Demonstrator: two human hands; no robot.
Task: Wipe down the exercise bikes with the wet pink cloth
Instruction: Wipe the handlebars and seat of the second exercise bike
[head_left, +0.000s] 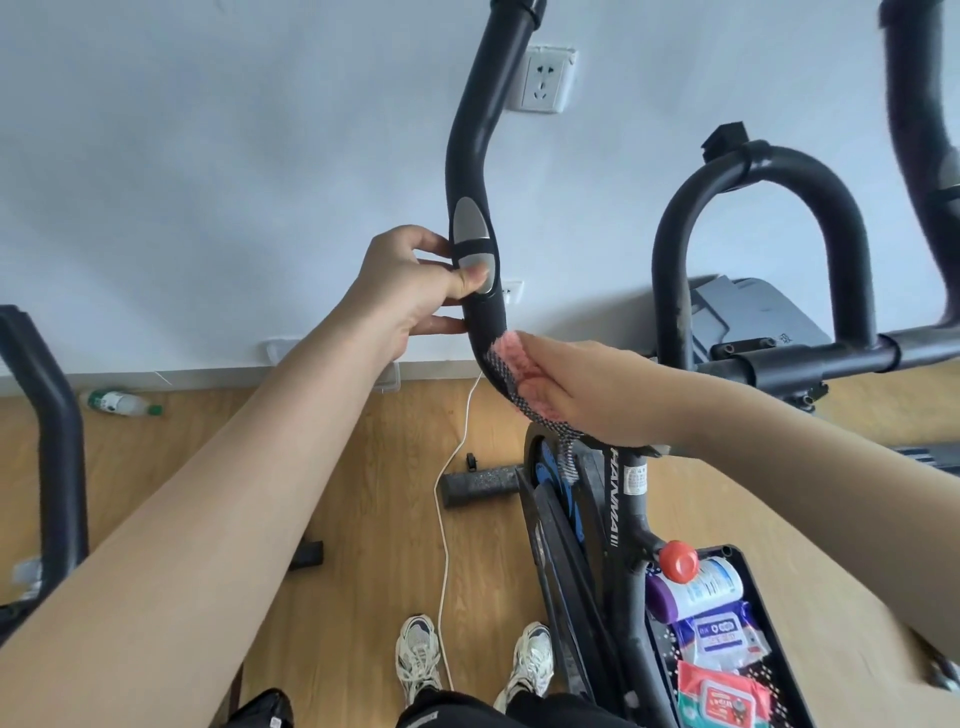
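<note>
A black exercise bike's curved left handlebar (480, 130) rises up the middle of the view against the white wall. My left hand (415, 283) grips it at the silver pulse sensor (470, 239), thumb on the metal pad. Just below, my right hand (582, 387) presses the pink cloth (511, 358) with its grey mesh backing against the lower bend of the same bar. A strip of the cloth hangs down past the bar. The bike's frame (636, 493) and flywheel sit underneath.
The bike's inner loop bar (758, 171) and right handlebar (919, 104) stand to the right. A black tray (748, 566) at lower right holds wipe packs. Another bike's handlebar (52, 415) is at left. A white cable (444, 519), plastic bottle (122, 402) and my shoes lie on the wood floor.
</note>
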